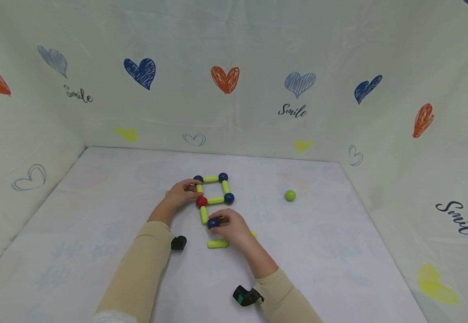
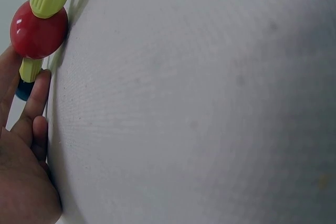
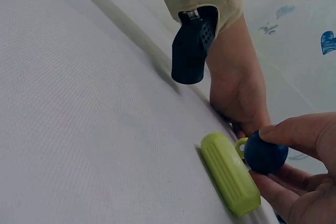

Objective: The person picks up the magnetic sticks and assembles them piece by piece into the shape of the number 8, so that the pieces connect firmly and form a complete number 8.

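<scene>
A toy frame of yellow-green rods and balls lies on the table, its square having a red ball at the near left corner and blue balls at the others. My left hand pinches the square's left rod between thumb and fingers, beside the red ball. From that ball another rod runs toward me. At its near end, my right hand pinches a blue ball between thumb and fingers. A loose yellow-green rod lies just nearer than the right hand.
Part of another yellow-green rod shows behind the right hand. A green ball sits alone to the right on the white table. Cloth walls with printed hearts stand around the back and sides.
</scene>
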A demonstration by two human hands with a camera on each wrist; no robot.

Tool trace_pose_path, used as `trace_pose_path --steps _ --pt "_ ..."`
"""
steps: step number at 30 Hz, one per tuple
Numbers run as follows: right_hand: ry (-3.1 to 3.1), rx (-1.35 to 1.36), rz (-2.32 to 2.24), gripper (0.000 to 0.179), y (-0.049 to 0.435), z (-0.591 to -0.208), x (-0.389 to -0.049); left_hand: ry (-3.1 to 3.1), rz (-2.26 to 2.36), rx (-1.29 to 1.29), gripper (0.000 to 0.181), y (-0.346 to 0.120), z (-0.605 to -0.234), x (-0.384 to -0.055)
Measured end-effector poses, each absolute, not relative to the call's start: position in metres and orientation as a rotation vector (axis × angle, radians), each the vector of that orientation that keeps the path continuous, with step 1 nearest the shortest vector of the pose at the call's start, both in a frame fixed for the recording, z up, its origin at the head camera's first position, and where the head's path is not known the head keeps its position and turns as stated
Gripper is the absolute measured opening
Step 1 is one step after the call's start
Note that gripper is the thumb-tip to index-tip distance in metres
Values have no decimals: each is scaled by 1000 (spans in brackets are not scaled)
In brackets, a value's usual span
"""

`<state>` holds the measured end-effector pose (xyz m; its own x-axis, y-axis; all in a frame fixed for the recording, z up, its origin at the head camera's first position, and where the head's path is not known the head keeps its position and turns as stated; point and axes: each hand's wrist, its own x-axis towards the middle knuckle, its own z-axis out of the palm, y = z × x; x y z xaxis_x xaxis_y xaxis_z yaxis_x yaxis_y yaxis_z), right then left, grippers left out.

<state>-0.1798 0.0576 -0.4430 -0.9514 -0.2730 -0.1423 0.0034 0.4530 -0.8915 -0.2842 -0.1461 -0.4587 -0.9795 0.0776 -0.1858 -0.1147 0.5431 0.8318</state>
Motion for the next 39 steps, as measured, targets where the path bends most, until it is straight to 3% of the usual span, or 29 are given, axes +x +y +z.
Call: trace_pose_path --steps 39 --pt "2478 -319 -1477 27 51 -452 -176 2619 1339 -49 44 -145 -456 -284"
